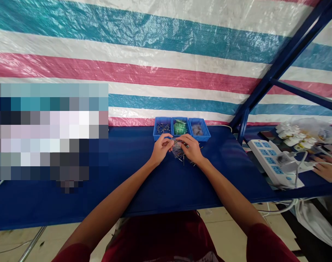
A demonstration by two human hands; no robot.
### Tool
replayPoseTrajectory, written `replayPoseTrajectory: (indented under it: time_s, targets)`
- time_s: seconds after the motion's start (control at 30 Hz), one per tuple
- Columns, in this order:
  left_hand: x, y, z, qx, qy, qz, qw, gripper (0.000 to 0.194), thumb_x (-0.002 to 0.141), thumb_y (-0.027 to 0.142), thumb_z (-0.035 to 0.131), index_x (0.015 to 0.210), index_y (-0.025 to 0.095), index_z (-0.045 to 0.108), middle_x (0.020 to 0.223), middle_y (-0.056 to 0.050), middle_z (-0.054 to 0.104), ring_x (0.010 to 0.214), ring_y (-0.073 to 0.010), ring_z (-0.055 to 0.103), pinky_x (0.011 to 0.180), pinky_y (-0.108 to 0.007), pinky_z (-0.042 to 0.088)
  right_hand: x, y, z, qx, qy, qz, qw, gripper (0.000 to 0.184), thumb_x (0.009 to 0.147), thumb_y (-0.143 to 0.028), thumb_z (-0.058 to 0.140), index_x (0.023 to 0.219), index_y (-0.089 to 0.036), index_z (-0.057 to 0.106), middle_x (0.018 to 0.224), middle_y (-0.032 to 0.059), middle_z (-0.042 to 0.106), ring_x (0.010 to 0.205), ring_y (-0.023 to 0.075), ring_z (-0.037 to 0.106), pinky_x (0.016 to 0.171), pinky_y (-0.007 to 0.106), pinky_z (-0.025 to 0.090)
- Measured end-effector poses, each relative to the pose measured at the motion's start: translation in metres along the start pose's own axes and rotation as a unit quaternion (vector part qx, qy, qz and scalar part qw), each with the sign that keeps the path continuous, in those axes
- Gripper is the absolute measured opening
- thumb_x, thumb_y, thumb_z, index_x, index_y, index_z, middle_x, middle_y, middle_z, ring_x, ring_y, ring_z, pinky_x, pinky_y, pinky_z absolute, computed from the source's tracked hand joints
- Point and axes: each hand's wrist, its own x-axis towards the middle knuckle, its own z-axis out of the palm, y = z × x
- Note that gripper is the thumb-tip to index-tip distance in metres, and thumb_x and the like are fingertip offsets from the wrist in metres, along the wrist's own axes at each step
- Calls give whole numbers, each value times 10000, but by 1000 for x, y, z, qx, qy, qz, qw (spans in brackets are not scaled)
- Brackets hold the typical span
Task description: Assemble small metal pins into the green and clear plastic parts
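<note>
My left hand is closed in a pinch on the edge of a small clear plastic bag. From the other side my right hand also has its fingers closed on the bag, with a bit of green showing by the fingertips. Several thin metal pins lie on the blue table just under and beside my right hand. Behind my hands stand three joined blue bins: the left bin holds dark metal pins, the middle one green packets, the right one clear plastic bags.
A white power strip with plugs and cables lies to the right, past a blue metal frame. White bottle-like parts and another person's hand are further right. A pixelated area covers the left. Striped sheeting hangs behind the table.
</note>
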Motion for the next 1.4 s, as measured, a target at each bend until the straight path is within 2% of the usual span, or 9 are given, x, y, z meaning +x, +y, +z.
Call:
replayPoseTrajectory:
  time_s: [0.2, 0.37, 0.53, 0.7, 0.87, 1.0, 1.1, 1.23, 1.4]
  targets:
    - [0, 2, -3, 133, 12, 63, 989, 307, 845, 449, 584, 932, 170, 678, 963, -72, 640, 809, -155, 599, 625, -228, 483, 2, -2, 0, 0, 20, 32, 999, 201, 919, -329, 502, 900, -193, 647, 885, 68, 627, 707, 152, 590, 662, 278, 506]
    - [0, 0, -3, 106, 24, 26, 994, 295, 830, 430, 601, 802, 146, 678, 780, -50, 669, 692, -149, 610, 597, -242, 487, -1, -2, 2, 35, 35, 88, 995, 217, 893, -380, 531, 978, -204, 624, 810, 35, 638, 598, 138, 582, 611, 273, 512]
    - [-2, 1, -1, 7, -6, -28, 1000, 359, 810, 380, 641, 1081, 150, 592, 662, -19, 668, 580, -133, 610, 583, -249, 507, -1, -1, -1, 45, 16, 39, 998, 283, 941, -241, 381, 1005, -207, 654, 899, 56, 643, 622, 126, 588, 660, 290, 513]
    - [-3, 2, -1, -15, 10, -10, 1000, 489, 829, 358, 627, 1253, 188, 453, 725, -13, 654, 620, -134, 614, 593, -248, 512, 0, -2, -1, 28, 17, 3, 999, 261, 911, -211, 445, 1066, -212, 655, 1017, 81, 628, 709, 142, 601, 692, 301, 518]
    - [-5, 2, -2, 81, -14, 61, 995, 278, 865, 371, 577, 1066, 183, 613, 946, -60, 607, 808, -144, 595, 647, -228, 500, 1, -2, 0, -4, 31, 17, 999, 200, 921, -309, 496, 920, -197, 662, 927, 76, 612, 714, 151, 588, 695, 294, 512]
    - [-4, 0, -2, 153, 43, 97, 982, 235, 846, 394, 595, 891, 167, 641, 953, -59, 589, 781, -134, 585, 636, -228, 491, 0, -1, 1, 3, 8, 19, 1000, 230, 930, -342, 479, 919, -191, 652, 922, 81, 612, 720, 154, 586, 641, 280, 508]
    - [-2, -5, -2, 104, 53, 50, 992, 260, 847, 424, 584, 858, 165, 606, 842, -43, 628, 726, -143, 610, 605, -235, 487, -2, 1, 3, 11, -5, 26, 1000, 244, 938, -319, 458, 1061, -208, 637, 884, 64, 634, 745, 161, 599, 664, 284, 516]
    - [-1, -7, -2, -4, 60, 0, 998, 342, 803, 440, 641, 997, 193, 504, 682, 12, 621, 575, -125, 597, 553, -230, 472, -3, 4, 3, 22, -27, 12, 999, 355, 949, -235, 391, 1268, -242, 545, 976, 67, 634, 805, 160, 613, 710, 297, 530]
    - [-2, -1, 0, -34, 17, -13, 999, 367, 805, 432, 645, 1027, 198, 470, 640, 31, 602, 511, -98, 545, 541, -220, 464, -1, 4, 3, -8, 4, -27, 1000, 263, 942, -278, 443, 1064, -226, 669, 972, 83, 626, 904, 186, 599, 802, 333, 515]
